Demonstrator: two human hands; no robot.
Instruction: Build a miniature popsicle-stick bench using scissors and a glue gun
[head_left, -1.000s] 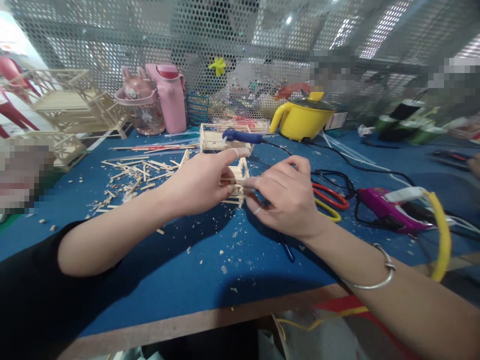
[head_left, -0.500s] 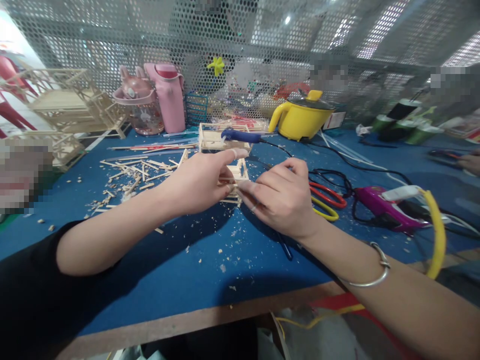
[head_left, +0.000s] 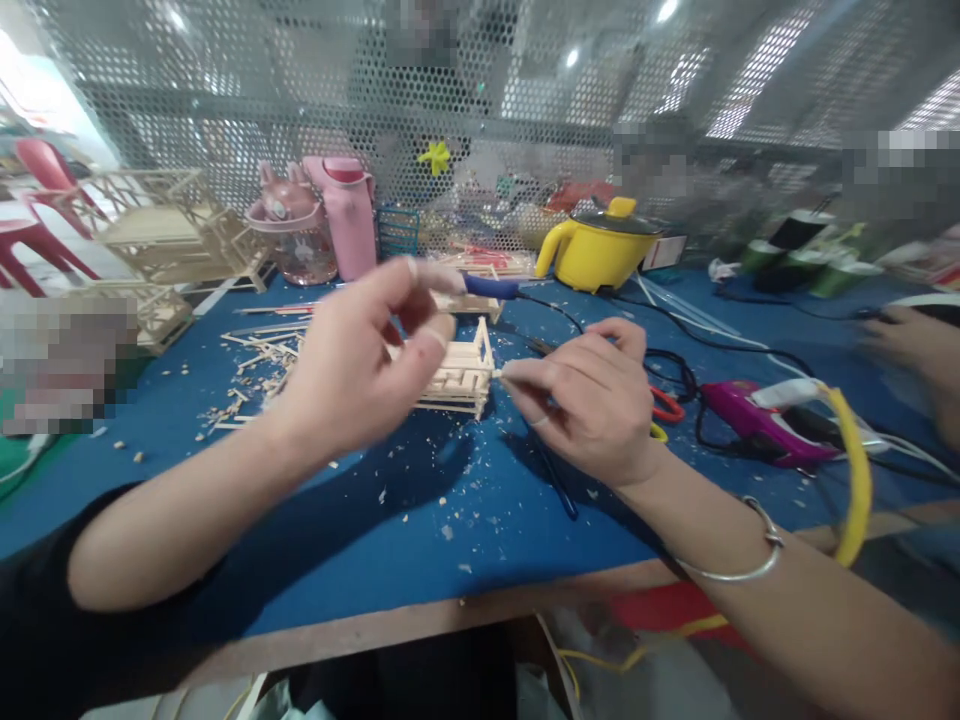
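Two hands work best gently here: left hand point(head_left: 352, 375) grasping the stick frame point(head_left: 459, 375), right hand point(head_left: 592, 405) pinching a stick at its fingertips.

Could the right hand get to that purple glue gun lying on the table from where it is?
Probably yes: the purple glue gun lies just right of the right hand, with only scissor handles and black cables between, all low on the blue table.

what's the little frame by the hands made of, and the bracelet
Frame: looks like pale, unfinished wood sticks, matte, with matching chips scattered on the table. Bracelet: apparently metal, a thin silver-coloured band with a shine, on the right wrist.
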